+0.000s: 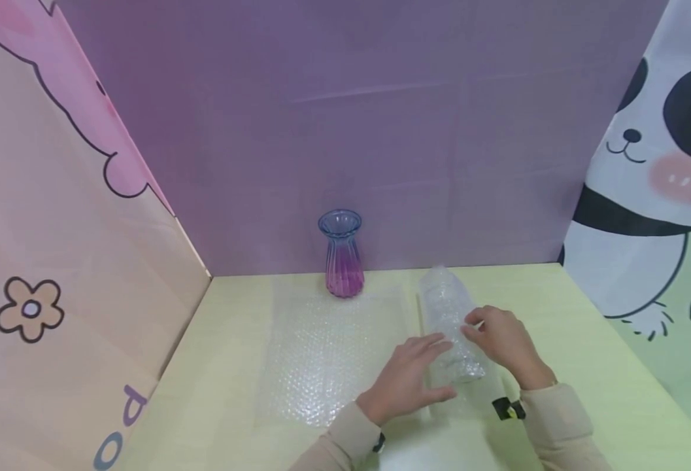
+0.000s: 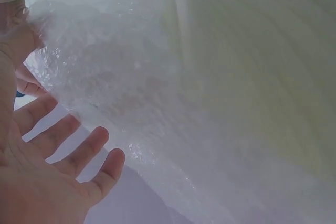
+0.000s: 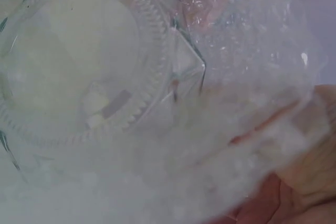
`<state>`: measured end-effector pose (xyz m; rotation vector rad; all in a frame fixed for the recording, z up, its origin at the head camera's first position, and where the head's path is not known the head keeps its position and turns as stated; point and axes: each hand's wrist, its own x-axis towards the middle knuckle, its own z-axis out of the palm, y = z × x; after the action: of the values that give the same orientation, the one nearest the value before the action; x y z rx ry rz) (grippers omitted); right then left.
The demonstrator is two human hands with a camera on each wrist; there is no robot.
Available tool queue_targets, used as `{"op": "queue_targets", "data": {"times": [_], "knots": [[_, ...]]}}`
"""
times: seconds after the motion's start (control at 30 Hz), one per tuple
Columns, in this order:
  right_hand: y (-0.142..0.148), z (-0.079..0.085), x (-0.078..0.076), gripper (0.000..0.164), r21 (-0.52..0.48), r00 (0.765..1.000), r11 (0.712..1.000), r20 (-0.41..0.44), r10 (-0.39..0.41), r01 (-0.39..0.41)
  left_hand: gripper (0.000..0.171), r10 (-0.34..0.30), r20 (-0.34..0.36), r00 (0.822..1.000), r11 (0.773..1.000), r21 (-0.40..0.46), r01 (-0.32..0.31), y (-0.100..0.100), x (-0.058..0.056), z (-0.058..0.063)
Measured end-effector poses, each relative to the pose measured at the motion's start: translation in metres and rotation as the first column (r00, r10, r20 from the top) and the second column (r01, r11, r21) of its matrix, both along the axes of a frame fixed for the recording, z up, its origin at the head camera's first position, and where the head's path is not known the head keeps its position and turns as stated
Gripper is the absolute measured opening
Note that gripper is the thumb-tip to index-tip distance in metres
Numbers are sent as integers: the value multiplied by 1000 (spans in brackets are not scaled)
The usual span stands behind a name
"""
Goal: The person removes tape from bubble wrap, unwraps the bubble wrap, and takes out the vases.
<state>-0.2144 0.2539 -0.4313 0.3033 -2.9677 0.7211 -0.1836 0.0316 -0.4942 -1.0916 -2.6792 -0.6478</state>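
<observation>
A clear glass vessel (image 3: 68,61) with a ridged round base lies on its side in bubble wrap (image 1: 444,301), at the right of the table. My right hand (image 1: 504,340) pinches the wrap's edge along the right side of this bundle; in the right wrist view its fingers are partly hidden behind the film. On the other side, my left hand (image 1: 406,376) is spread with thumb and fingers apart, fingertips right at the bundle. The left wrist view shows those fingers (image 2: 79,153) extended beside the wrap, gripping nothing.
A second bubble-wrap sheet (image 1: 321,353) lies flat left of the bundle. Behind it a blue-to-pink glass vase (image 1: 344,261) stands upright near the purple back wall (image 1: 333,131). Printed panels flank the table (image 1: 216,366) on both sides.
</observation>
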Motion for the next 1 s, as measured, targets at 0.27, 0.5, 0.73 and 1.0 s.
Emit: {"op": "queue_targets", "data": {"times": [0.27, 0.5, 0.73, 1.0], "knots": [[1, -3, -2, 19, 17, 999, 1000, -36, 16, -15, 82, 13, -43, 999, 999, -37, -15, 2, 0, -4], [1, -4, -4, 17, 55, 998, 998, -62, 25, -21, 83, 20, -71, 997, 999, -48, -24, 2, -1, -5], [1, -4, -6, 12, 122, 987, 991, -143, 70, -53, 82, 17, -84, 996, 999, -40, -20, 1, 0, -5], [2, -5, -9, 7, 192, 965, 976, -218, 143, -101, 82, 16, -97, 995, 999, -35, -19, 1, 0, -5]]}}
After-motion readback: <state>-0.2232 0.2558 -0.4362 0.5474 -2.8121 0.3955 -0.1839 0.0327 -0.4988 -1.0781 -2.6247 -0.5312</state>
